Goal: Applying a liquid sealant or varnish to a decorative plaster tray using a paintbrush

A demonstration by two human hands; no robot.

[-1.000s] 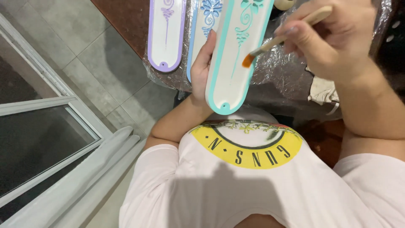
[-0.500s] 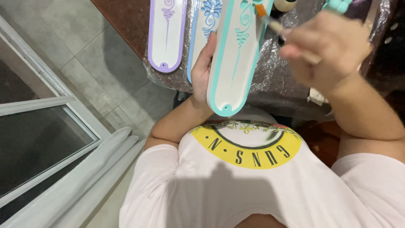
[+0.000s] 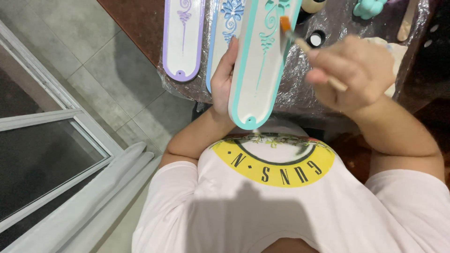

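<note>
My left hand grips a long white board with a teal rim and teal scrollwork, holding it tilted up off the table by its left edge. My right hand pinches a thin wooden paintbrush. Its orange bristle tip rests against the board's right edge near the top. My arms and a pale pink shirt with a yellow print fill the lower view.
A white board with a purple rim and one with a blue rim lie on crinkled plastic wrap over a dark table. Small jars and a teal figure sit at the back right. Grey floor tiles and a window frame lie left.
My right hand has swung the brush from the board's middle up and right to its upper right edge. The left hand and board have stayed put.
</note>
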